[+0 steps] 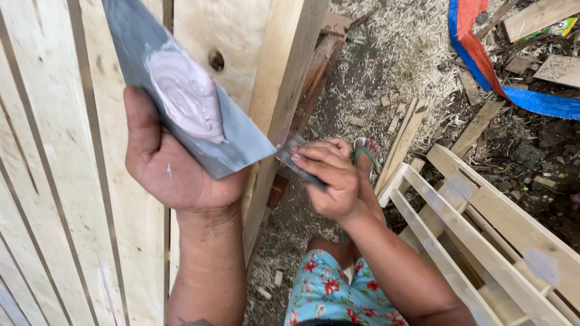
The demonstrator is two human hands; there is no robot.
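Note:
My left hand (166, 166) holds up a flat grey board (241, 142) with a blob of pale pink putty (187, 93) on it. My right hand (329, 178) grips a small putty knife (290, 156), its blade touching the edge of an upright pale wooden plank (287, 90). A slatted wooden panel (60, 181) fills the left side behind my left hand.
A pale slatted wooden frame (483, 241) lies at the lower right. Sawdust and wood scraps (399, 72) cover the ground. A blue and red tarp (483, 60) lies at the upper right. My foot in a green sandal (365, 154) stands below my right hand.

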